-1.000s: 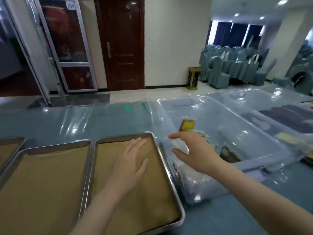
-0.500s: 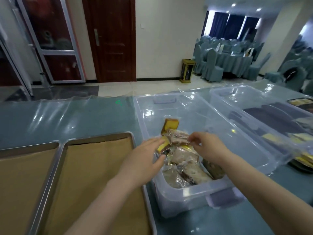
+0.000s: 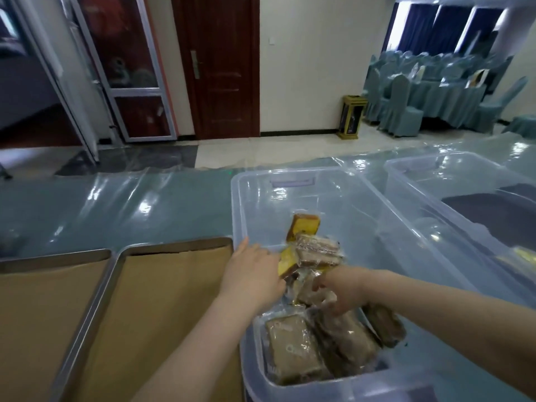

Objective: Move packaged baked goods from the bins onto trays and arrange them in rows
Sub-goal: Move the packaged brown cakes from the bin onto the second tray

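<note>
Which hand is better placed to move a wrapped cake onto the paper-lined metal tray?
Left hand, probably: it sits at the clear plastic bin's left wall, beside the paper-lined metal tray; the right hand is farther inside.

Head-worn view, forward-down, close over hands point(image 3: 252, 274)

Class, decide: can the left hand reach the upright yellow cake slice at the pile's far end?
Probably yes: the left hand is over the open bin, and the yellow slice stands just beyond it with nothing lying across it.
</note>
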A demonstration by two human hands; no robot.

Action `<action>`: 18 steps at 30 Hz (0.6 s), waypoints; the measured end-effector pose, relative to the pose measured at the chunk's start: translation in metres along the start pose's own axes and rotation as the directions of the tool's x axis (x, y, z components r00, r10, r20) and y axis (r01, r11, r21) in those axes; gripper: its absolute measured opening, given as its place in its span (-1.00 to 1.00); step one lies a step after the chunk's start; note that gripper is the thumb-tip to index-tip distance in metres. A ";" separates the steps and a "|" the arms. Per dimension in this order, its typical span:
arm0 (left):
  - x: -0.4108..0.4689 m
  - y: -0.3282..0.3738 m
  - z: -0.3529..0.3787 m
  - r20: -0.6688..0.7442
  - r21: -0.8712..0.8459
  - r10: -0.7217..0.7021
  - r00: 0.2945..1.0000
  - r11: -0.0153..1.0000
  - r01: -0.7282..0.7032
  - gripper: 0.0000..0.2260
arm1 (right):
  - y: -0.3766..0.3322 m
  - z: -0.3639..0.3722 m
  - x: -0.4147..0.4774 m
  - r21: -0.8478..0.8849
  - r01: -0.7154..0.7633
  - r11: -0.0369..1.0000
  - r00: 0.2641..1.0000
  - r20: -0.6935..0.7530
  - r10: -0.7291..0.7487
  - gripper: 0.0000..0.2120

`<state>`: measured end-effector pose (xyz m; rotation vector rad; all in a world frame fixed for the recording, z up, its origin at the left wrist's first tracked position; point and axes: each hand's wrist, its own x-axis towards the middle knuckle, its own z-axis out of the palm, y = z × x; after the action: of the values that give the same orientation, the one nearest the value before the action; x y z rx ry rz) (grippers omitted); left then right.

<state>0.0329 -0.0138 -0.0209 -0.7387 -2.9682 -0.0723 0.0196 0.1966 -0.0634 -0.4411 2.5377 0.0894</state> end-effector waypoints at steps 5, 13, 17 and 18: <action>-0.001 0.005 0.005 -0.004 0.081 -0.066 0.998 0.994 0.067 -0.65 | 0.012 0.024 0.021 -0.032 0.087 0.996 0.947 0.313 -0.073 -0.24; 0.005 0.007 0.000 0.066 0.156 -0.108 0.992 0.983 0.096 -0.66 | 0.036 0.019 0.046 -0.202 -0.007 0.979 0.997 -0.073 -0.008 -0.22; 0.005 0.007 0.000 0.101 0.203 -0.120 0.988 0.974 0.097 -0.67 | 0.040 0.035 0.050 0.038 -0.132 0.990 0.989 0.070 0.130 0.25; 0.005 0.008 0.000 0.116 0.210 -0.122 0.986 0.973 0.096 -0.67 | 0.042 0.036 0.049 0.065 -0.165 0.984 0.985 0.054 0.162 0.27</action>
<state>0.0321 -0.0045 -0.0202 -0.5746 -3.0724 0.2794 -0.0147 0.2273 -0.1213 -0.2006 2.5167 0.0726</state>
